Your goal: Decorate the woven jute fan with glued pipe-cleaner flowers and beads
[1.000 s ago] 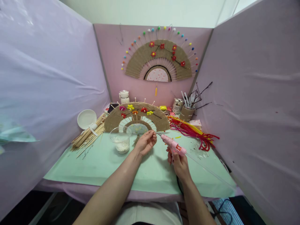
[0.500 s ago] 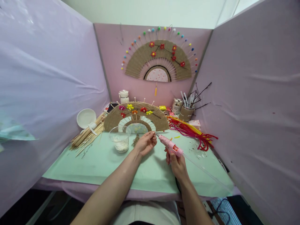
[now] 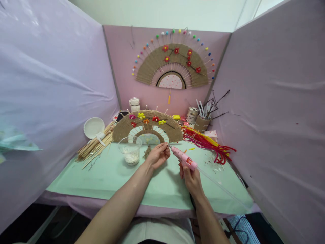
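Observation:
In my right hand (image 3: 191, 175) is a pink hot glue gun (image 3: 185, 158), its nozzle pointing left and a long clear glue stick trailing from its back. My left hand (image 3: 158, 156) is closed in a pinch right at the nozzle tip; whatever small thing sits between its fingertips is too small to make out. Behind the hands a burlap fan (image 3: 115, 132) decorated with colourful flowers stands on the table. To the left of my left hand are a small twine tassel (image 3: 147, 152) and a clear plastic cup (image 3: 132, 157) with small white pieces inside.
Bundled wooden sticks (image 3: 96, 145) and a white paper plate (image 3: 93, 127) lie at the left. Red and yellow pipe cleaners (image 3: 210, 144) spread at the right, before a holder (image 3: 202, 123) with glue sticks and twigs. A finished-looking fan (image 3: 147, 69) hangs on the back panel.
The glue gun and my right hand have shifted very slightly left. My left hand keeps its pinch by the nozzle, and the camera view has moved a little.

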`<state>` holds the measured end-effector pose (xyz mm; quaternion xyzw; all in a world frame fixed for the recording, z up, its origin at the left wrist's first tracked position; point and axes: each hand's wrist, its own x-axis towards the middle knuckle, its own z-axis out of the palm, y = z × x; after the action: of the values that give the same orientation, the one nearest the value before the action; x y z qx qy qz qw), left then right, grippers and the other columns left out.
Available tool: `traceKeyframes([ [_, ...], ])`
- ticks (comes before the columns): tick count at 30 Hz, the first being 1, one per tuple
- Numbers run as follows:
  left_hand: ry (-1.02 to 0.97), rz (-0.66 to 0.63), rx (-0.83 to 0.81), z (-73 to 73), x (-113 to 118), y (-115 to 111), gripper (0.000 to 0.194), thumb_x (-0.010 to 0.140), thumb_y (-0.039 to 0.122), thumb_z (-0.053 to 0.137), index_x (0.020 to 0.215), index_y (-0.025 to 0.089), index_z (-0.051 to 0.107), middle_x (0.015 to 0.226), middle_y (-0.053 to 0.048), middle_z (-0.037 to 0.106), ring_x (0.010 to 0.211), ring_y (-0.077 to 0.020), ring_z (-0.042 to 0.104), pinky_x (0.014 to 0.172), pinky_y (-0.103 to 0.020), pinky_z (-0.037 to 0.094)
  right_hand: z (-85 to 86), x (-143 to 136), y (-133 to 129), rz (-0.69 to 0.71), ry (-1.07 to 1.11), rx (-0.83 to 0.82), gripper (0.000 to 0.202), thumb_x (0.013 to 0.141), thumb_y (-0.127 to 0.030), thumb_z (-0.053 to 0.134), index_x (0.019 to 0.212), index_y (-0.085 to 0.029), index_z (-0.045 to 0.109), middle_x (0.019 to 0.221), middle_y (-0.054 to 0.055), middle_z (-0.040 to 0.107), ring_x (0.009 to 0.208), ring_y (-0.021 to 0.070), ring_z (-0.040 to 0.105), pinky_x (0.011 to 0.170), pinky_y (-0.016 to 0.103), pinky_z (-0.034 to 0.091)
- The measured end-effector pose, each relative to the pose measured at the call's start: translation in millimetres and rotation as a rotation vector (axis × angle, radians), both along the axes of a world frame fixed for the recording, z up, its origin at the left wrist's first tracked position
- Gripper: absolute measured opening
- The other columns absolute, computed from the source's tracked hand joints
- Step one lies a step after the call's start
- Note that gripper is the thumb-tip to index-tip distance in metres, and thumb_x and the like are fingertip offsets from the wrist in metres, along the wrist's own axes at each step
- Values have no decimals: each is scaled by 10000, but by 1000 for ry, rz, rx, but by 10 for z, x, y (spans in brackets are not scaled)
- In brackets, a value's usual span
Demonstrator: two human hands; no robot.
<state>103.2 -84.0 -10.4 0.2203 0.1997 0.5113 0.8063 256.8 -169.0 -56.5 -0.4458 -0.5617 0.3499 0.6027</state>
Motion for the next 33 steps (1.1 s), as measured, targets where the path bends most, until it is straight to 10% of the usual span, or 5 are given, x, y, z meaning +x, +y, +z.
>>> traceKeyframes([
  [33,20,11,-8,20,7,-19,194,681,122,829,756,84,654,654,-8,580,577,-64,541,547,-160,468,-29,-10,3,-33,5,5,310,925,-501,494,812,-214,520,564,-48,457,475,133,413,464,271,348],
])
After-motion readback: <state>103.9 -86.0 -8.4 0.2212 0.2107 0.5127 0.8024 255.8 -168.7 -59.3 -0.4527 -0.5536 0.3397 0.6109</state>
